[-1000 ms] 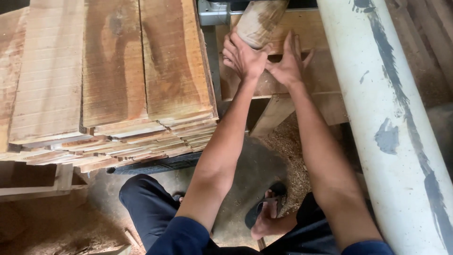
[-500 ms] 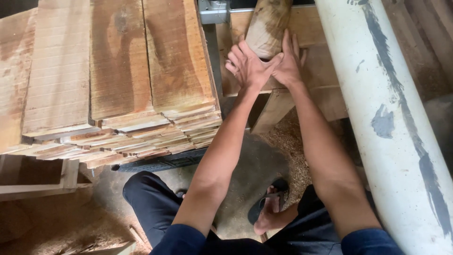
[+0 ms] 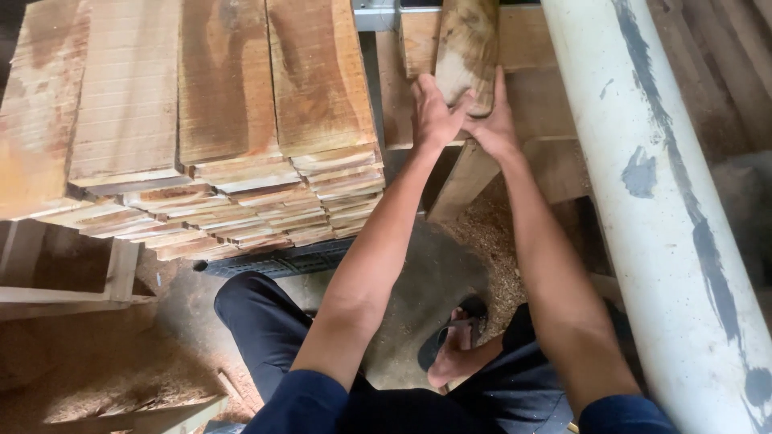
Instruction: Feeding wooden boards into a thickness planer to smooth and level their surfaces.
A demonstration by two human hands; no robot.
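Since a moment ago, the left hand (image 3: 432,115) and right hand (image 3: 492,122) have closed together around the rough brown wooden block (image 3: 466,48) on the bench, its far end cut off by the frame's top.

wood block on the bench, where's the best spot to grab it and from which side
Grip the wood block at its near end, one hand on each long side. It lies lengthwise pointing away, and the left hand and right hand already flank that end.

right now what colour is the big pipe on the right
White pipe with grey-blue smudges; the head view shows it.
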